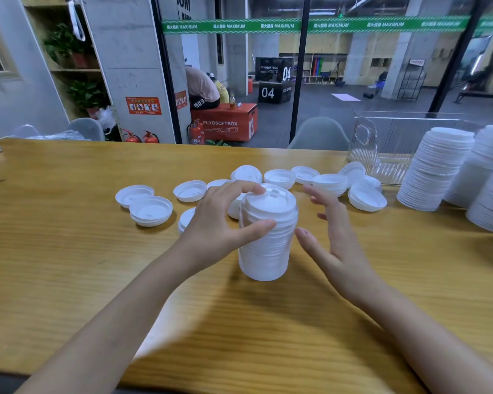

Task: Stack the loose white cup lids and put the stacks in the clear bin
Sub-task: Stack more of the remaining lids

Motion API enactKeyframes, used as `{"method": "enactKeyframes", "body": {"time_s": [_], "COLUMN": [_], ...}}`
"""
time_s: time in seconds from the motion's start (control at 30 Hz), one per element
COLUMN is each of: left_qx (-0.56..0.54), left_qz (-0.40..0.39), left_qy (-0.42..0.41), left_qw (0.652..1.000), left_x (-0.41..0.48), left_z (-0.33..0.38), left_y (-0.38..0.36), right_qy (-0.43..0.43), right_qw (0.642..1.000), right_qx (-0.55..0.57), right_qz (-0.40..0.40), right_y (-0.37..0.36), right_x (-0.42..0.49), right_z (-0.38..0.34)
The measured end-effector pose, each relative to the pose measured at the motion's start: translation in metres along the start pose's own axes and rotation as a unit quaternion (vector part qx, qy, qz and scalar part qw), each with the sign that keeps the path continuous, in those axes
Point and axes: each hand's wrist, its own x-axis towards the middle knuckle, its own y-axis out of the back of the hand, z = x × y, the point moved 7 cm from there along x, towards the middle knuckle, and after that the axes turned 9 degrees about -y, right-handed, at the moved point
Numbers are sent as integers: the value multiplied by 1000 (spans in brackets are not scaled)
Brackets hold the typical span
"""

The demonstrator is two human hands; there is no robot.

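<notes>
A tall stack of white cup lids (266,237) stands upright on the wooden table (69,265) in the middle of the view. My left hand (219,220) grips its upper part, thumb on the front and fingers curled over the top edge. Just right of the stack, my right hand (329,231) hovers with fingers spread and does not touch it. Several loose white lids (150,210) lie scattered behind the stack, some nested in small piles (366,197). The clear bin (382,143) sits at the back right, looking empty.
Three tall lid stacks (436,169) stand at the table's right edge beside the bin. A glass wall runs behind the table, with two grey chair backs (319,135) just past the far edge.
</notes>
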Motion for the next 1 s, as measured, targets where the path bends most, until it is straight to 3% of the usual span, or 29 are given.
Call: {"method": "enactKeyframes", "body": {"time_s": [0.57, 0.73, 0.87, 1.0], "left_qx": [-41, 53, 159, 192], "left_qz": [57, 85, 21, -6], "left_qy": [8, 74, 123, 131], "left_qw": [998, 992, 979, 973], "left_x": [-6, -14, -30, -30], "left_z": [-25, -87, -132, -144], "left_y": [15, 40, 36, 33], "right_qy": [18, 16, 8, 3], "right_qw": [999, 999, 999, 999], "right_qx": [-12, -15, -15, -14], "right_qz": [-26, -30, -38, -45], "right_y": [-4, -4, -6, -6], "right_x": [-2, -2, -2, -3], "right_z": [-2, -2, -2, -2]}}
